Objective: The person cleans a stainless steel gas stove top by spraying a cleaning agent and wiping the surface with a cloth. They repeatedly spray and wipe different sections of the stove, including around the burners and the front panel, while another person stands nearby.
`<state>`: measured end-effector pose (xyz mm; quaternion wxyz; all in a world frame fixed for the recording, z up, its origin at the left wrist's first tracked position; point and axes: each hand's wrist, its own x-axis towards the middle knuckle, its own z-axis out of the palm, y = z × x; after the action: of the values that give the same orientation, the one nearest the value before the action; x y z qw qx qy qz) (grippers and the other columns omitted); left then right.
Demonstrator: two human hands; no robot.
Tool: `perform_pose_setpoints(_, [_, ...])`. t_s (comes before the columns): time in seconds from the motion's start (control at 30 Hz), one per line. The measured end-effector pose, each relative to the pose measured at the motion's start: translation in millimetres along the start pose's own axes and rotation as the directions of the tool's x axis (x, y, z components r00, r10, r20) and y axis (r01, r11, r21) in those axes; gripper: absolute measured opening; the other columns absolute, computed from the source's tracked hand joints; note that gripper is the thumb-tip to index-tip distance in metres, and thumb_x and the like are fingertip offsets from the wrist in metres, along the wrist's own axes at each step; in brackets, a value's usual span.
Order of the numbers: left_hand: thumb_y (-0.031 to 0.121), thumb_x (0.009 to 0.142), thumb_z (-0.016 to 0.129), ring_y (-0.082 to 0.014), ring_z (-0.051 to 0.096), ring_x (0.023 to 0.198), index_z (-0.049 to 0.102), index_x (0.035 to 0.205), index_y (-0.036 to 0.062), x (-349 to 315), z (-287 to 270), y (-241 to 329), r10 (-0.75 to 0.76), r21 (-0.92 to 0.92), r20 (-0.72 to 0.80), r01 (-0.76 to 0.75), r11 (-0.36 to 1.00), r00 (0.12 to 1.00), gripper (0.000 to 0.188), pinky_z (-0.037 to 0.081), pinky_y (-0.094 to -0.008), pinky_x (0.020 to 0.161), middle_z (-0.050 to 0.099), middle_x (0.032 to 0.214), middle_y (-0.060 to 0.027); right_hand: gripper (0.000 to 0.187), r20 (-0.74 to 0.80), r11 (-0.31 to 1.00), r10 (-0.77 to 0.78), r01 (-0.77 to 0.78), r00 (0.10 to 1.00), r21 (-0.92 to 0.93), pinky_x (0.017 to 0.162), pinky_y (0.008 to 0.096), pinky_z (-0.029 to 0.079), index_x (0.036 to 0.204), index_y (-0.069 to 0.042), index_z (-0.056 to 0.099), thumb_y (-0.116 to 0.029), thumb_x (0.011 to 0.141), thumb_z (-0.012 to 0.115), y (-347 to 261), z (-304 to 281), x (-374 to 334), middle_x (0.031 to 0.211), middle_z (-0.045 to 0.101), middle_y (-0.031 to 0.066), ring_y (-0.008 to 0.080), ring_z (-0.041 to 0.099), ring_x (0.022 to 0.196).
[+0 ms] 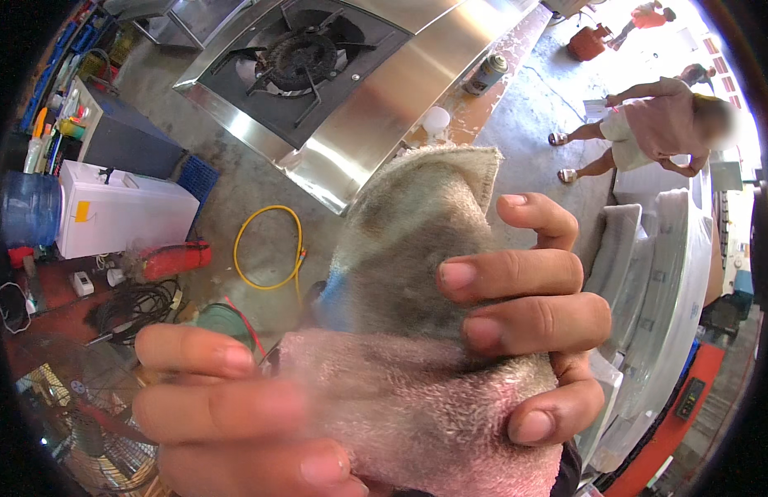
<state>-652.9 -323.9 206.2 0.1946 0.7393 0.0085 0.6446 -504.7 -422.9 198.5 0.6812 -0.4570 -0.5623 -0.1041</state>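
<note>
A worn, stained cleaning rag fills the middle of the view close up, greyish with a stitched edge at its top and a bit of blue at its left side. Its lower part is a pinkish terry fold. My right hand grips the rag from the right, with its fingers curled over the front. From the lower left, my left hand holds the pinkish fold with bent fingers, a little blurred. Whatever lies behind the rag is hidden.
Beyond the rag stands a stainless steel stove with a black burner. A spray can stands beside it. On the floor lies a coiled yellow hose. Plastic-wrapped panels are at right, near a person.
</note>
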Motion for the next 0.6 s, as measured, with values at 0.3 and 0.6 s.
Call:
perform_pose_setpoints(0.3, [0.005, 0.092, 0.074, -0.0186, 0.071, 0.083, 0.055, 0.138, 0.0008, -36, 19, -99, -0.578, 0.05, 0.312, 0.594, 0.803, 0.754, 0.05, 0.057, -0.0312, 0.074, 0.072, 0.095, -0.0099, 0.044, 0.366, 0.504, 0.806, -0.863, 0.466, -0.013, 0.082, 0.0343, 0.055, 0.131, 0.003, 0.058, -0.017, 0.095, 0.071, 107, -2, -29, 0.104, 0.073, 0.0141, 0.0155, 0.068, 0.095])
perform_pose_setpoints(0.6, [0.005, 0.089, 0.071, -0.0346, 0.07, 0.088, 0.049, 0.146, 0.0042, -104, 69, -191, -0.6, 0.452, 0.377, 0.425, 0.784, 0.706, 0.061, 0.056, -0.043, 0.082, 0.071, 0.102, -0.0171, 0.036, 0.014, 0.621, 0.246, -0.146, 0.969, -0.77, 0.083, 0.0462, 0.053, 0.12, -0.002, 0.064, -0.012, 0.087, 0.074, 152, 22, -66, 0.105, 0.07, 0.0172, 0.0377, 0.067, 0.092])
